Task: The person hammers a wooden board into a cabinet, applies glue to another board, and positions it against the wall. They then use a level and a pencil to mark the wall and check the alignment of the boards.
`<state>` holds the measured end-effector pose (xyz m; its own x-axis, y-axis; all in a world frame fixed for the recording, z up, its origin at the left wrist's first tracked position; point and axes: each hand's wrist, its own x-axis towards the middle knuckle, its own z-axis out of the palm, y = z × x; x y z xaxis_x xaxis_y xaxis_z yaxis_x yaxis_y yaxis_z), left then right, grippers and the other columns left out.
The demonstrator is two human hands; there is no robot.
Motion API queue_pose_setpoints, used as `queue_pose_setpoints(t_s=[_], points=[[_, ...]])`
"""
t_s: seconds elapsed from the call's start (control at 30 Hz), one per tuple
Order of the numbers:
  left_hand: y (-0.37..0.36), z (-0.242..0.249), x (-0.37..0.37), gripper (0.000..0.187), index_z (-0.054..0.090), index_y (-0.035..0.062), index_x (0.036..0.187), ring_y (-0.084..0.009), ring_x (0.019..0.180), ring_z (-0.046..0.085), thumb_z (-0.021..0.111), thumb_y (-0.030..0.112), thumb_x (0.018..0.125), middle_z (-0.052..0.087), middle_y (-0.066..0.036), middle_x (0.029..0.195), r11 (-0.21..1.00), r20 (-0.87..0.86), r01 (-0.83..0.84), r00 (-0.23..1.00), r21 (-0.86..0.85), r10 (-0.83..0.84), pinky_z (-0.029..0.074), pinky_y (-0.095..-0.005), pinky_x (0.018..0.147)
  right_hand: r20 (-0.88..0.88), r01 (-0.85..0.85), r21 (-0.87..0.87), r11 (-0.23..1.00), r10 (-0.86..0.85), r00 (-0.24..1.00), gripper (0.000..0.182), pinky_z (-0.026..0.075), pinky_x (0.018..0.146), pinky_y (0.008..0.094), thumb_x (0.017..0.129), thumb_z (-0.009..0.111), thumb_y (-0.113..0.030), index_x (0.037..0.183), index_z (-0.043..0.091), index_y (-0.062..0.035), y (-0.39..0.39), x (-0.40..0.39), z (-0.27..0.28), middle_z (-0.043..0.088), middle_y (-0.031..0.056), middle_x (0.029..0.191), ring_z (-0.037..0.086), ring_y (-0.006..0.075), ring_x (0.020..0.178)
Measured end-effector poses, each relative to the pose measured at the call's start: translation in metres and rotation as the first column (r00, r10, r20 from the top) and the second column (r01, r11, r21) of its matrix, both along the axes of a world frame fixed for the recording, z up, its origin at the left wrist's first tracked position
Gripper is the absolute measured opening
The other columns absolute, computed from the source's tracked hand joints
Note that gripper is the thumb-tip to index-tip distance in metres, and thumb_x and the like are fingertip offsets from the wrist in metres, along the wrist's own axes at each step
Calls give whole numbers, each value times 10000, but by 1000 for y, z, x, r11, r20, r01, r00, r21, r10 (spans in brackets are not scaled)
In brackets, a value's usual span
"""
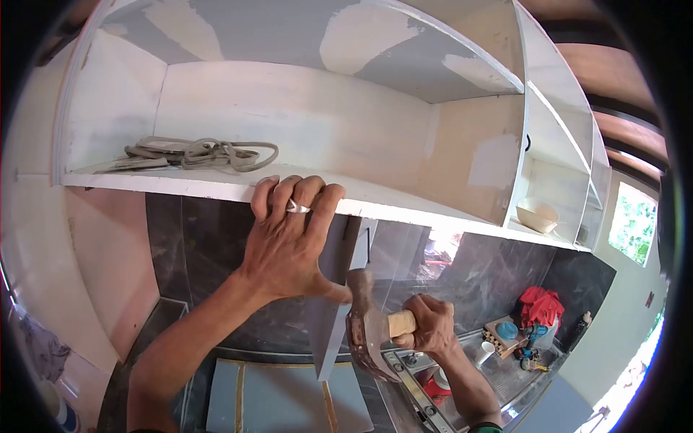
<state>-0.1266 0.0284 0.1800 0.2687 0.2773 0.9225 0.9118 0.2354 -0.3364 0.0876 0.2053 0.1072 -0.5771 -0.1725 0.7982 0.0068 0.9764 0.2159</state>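
Note:
My left hand (289, 245), wearing a ring, hooks its fingers over the front edge of the white cabinet shelf (404, 211). Its thumb reaches down to the edge of a narrow grey panel (332, 339), which stands upright below the shelf. In my right hand (431, 325) is the short wooden handle of a claw hammer (364, 328). The rusty hammer head overlaps the panel's front edge in this view, close under my left thumb. A coiled grey cord (209, 153) lies on the shelf above my left hand.
Below lie a grey board (278, 393) with brownish strips and a spirit level (420, 395) beside a red container (437, 386). To the right are a white cup (484, 352), a red cloth (541, 307) and tools. A pale bowl (536, 215) sits in the right compartment.

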Motion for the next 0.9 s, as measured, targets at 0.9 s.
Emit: queue_pose_setpoints(t_s=[0.9], points=[[2,-2,0,1236,437,39,1235,-287,1122,342,496,974,429,407,-116,1118,1000,-6,-4,1000,31,5,169,-491,1014,7,-182,193,964,185,983,341,448,475,363,619,625,-356,720,540,-41,16,5,-12,550,84,659,568,252,547]])
